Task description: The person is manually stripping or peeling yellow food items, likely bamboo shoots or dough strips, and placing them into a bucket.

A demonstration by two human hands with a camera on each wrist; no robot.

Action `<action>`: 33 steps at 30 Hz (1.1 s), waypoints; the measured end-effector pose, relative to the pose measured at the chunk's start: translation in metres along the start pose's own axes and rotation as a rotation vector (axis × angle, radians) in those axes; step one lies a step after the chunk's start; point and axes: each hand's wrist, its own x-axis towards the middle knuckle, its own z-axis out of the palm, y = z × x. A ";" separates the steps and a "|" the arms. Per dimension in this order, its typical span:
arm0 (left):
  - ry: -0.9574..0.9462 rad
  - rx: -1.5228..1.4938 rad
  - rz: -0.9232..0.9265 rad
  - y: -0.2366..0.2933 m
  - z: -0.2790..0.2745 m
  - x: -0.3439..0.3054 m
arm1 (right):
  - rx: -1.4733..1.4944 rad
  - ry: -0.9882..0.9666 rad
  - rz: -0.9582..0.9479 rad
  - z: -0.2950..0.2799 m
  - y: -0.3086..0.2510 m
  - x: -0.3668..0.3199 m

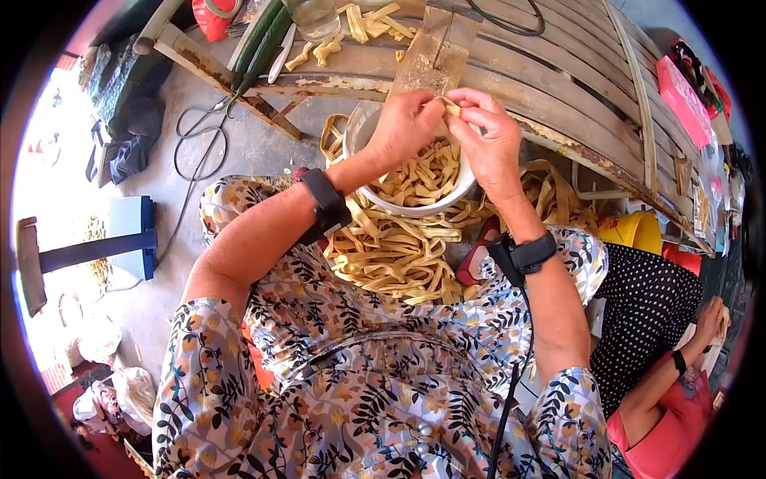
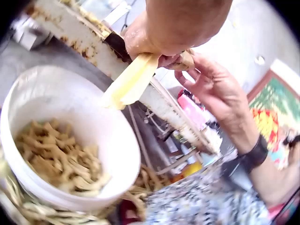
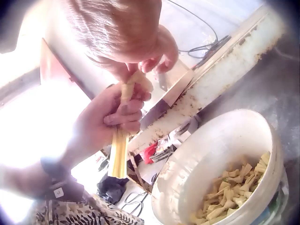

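Above the white bucket (image 1: 465, 188), both hands work on one flat yellow strip (image 2: 133, 82), which looks like bean curd skin. The left hand (image 1: 408, 124) pinches it with curled fingers, and a flat tail of the strip hangs below that hand in both wrist views. At the folded, looped end of the strip (image 3: 135, 84), the right hand (image 1: 488, 144) pinches with thumb and fingertips. The two hands' fingertips nearly meet there. Inside the bucket lie many short knotted yellow pieces (image 1: 419, 176).
Long yellow strips (image 1: 391, 259) are heaped on the floor by the bucket. A slatted bench (image 1: 558, 104) with a rusty edge carries a wooden board (image 1: 437, 40), more yellow pieces (image 1: 371, 22) and long green vegetables (image 1: 263, 44). Another person (image 1: 662, 431) sits at the right.
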 end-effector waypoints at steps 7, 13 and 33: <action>-0.288 -0.732 -0.392 0.025 -0.007 -0.001 | 0.808 0.315 0.465 -0.026 0.006 0.015; -0.466 -0.629 -0.340 0.012 -0.013 -0.001 | 0.818 0.333 0.562 -0.032 0.010 0.013; -0.643 -0.630 -0.363 0.006 -0.040 0.007 | 0.878 -0.180 0.596 -0.029 -0.005 0.011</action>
